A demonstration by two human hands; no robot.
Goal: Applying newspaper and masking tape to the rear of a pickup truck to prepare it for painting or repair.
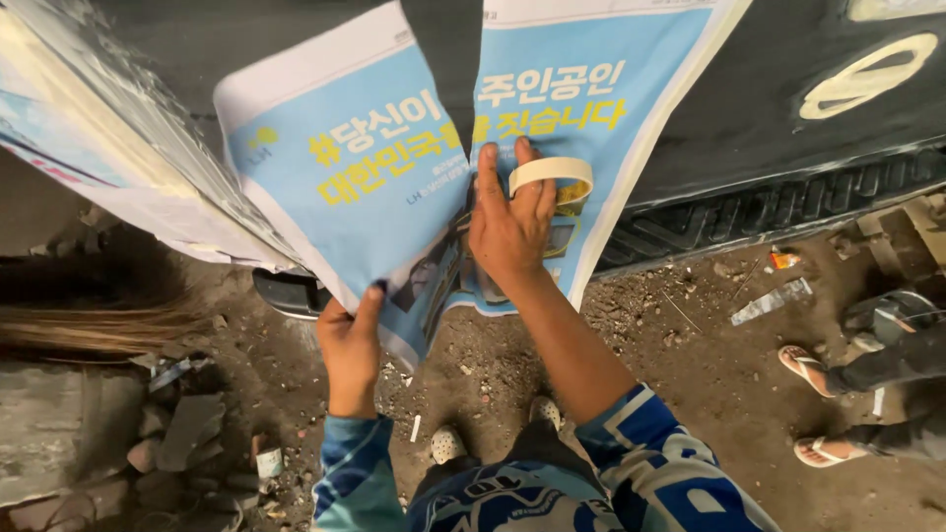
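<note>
Two blue-and-white newspaper sheets with yellow lettering, left sheet (345, 187) hanging tilted, its lower edge pinched, right sheet (581, 108) pressed flat against a dark car body, cream tape roll (552, 177) resting on it

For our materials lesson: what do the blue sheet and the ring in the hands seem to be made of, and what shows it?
Blue sheet: thin printed paper, matte; it bends and creases where the left hand pinches its edge. Ring: probably a roll of masking tape, pale cream and dull, looped by the right hand. Its core is hidden.
</note>
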